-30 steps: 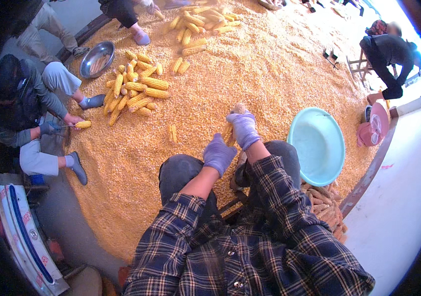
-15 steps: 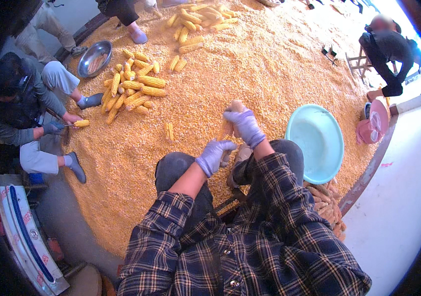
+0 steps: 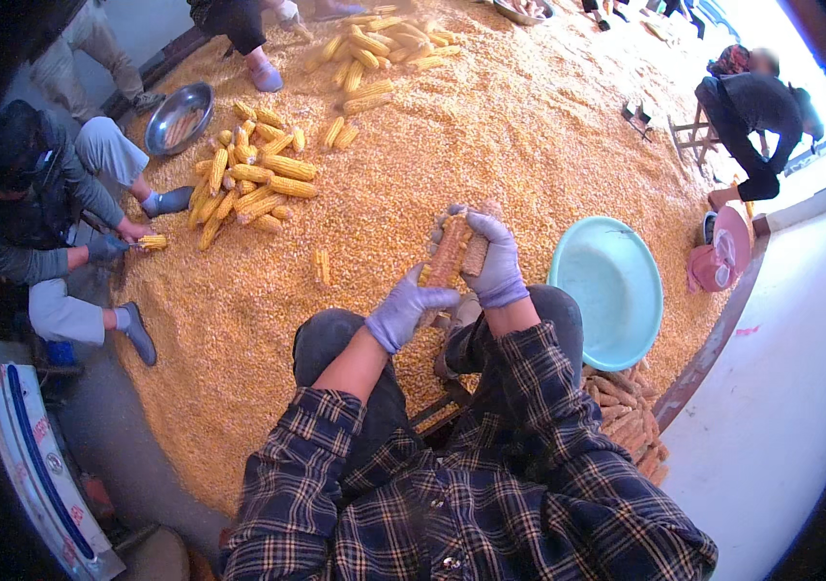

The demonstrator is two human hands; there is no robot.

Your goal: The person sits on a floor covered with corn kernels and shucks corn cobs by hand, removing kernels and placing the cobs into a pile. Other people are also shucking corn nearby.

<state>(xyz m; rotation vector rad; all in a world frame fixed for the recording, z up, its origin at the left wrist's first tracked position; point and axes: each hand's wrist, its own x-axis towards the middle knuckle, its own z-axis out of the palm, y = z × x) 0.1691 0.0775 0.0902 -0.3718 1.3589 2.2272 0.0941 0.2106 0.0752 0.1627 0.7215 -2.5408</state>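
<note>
My left hand (image 3: pixel 411 302), in a lavender glove, is closed on the lower end of a reddish corn cob (image 3: pixel 447 250) with a few yellow kernels along it. My gloved right hand (image 3: pixel 498 263) is closed around a pale bare cob (image 3: pixel 479 254), held against the reddish one, with both cobs tilted above my knees. Loose kernels (image 3: pixel 364 242) spread thickly around me. A short ear of corn (image 3: pixel 322 267) lies on them left of my hands. A light blue basin (image 3: pixel 606 290) sits by my right knee, with a heap of bare cobs (image 3: pixel 626 416) below it.
A person (image 3: pixel 30 223) at left holds an ear (image 3: pixel 152 242) beside piled corn (image 3: pixel 253 179) and a metal bowl (image 3: pixel 180 102). Others work at the back and at right (image 3: pixel 742 116), near a pink container (image 3: pixel 713 257). A white wall (image 3: pixel 751 407) borders the right side.
Both cobs now show more clearly between my hands, the reddish one in front of the pale one. My left hand has shifted slightly left and risen back against the cob.
</note>
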